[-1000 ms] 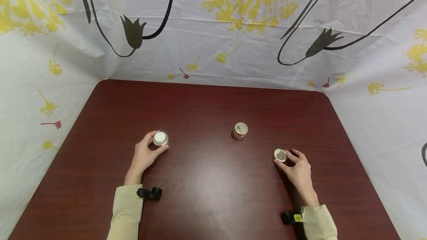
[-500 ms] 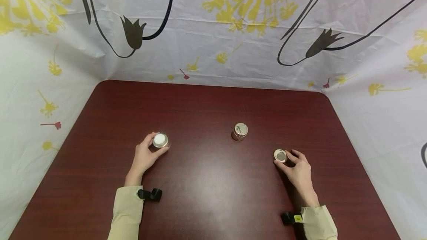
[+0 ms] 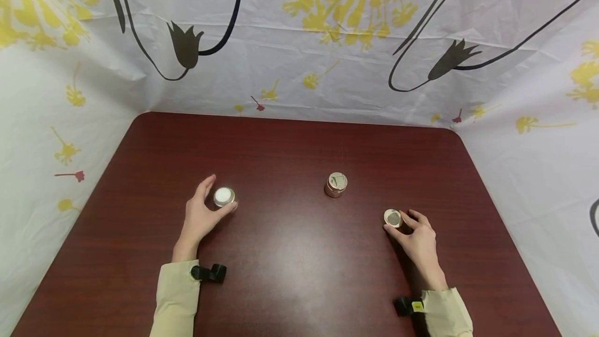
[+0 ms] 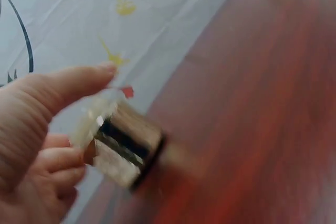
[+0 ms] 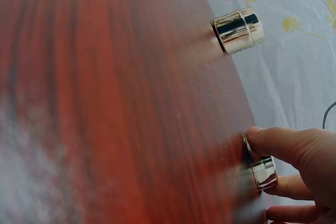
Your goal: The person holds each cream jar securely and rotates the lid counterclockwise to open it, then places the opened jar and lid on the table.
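A gold jar (image 3: 224, 196) with a white top stands upright on the table at the left. My left hand (image 3: 198, 217) is spread around it, the fingers off its far side and the thumb tip beside its near right edge. In the left wrist view the shiny jar (image 4: 128, 142) is blurred, with the thumb apart from it. At the right, my right hand (image 3: 418, 241) pinches a small gold lid (image 3: 392, 218) between thumb and fingers, its grey round middle facing up. The right wrist view shows that lid (image 5: 264, 172) at the table surface.
A closed gold jar (image 3: 336, 185) stands between the hands, farther back on the dark red wooden table (image 3: 290, 274). White cloth (image 3: 262, 82) with yellow and grey flower prints hangs around the back and sides of the table.
My left hand has loosened from the white-topped jar, its fingers spreading up and to the left; the jar stays in place. The right hand and its lid have stayed still.
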Tool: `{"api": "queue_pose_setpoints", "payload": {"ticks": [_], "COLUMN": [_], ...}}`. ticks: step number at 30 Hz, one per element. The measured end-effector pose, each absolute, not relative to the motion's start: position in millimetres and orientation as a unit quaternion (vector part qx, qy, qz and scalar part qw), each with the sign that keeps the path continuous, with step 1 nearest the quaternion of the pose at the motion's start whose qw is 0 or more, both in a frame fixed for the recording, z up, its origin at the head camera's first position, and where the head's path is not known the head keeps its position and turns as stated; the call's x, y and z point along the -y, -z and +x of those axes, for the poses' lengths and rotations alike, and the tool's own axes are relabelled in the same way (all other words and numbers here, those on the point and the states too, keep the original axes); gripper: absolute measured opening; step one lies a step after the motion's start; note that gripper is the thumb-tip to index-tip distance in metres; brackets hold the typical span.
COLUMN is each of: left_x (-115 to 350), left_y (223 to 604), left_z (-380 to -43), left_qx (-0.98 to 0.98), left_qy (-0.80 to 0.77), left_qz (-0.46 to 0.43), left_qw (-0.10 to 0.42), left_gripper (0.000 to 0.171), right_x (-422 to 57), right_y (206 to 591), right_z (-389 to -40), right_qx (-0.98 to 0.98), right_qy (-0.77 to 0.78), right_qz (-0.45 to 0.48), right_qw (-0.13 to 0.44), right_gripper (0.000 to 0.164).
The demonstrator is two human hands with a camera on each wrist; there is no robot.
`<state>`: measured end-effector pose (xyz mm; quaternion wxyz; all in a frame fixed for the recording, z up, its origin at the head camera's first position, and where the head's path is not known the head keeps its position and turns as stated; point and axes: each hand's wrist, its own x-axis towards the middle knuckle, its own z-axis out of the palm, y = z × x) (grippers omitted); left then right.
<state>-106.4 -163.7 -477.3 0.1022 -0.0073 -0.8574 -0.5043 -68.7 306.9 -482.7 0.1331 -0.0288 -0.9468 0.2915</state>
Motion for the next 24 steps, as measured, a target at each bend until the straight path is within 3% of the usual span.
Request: {"api": "queue_pose_setpoints", "payload": {"ticks": [5, 9, 17, 24], "left_x": [139, 107, 47, 3], "left_y": [461, 450, 455, 473], "left_z": [-114, -123, -145, -166], "left_qx": [0.817, 0.800, 0.772, 0.751], "left_qy": [0.528, 0.531, 0.605, 0.637], "left_qz": [-0.069, -0.134, -0.176, -0.175], "left_qw": [0.223, 0.244, 0.090, -0.010], "left_gripper": [0.069, 0.056, 0.047, 0.054], "right_x": [-306, -306, -307, -306], "right_y": [482, 483, 485, 484], "right_z": [-69, -69, -68, -69], "right_qx": [0.946, 0.945, 0.945, 0.946], "right_qy": [-0.294, -0.295, -0.292, -0.293], "right_qz": [-0.031, -0.031, -0.029, -0.036], "right_qw": [0.133, 0.136, 0.147, 0.135], "right_gripper": [0.055, 0.055, 0.055, 0.055]}}
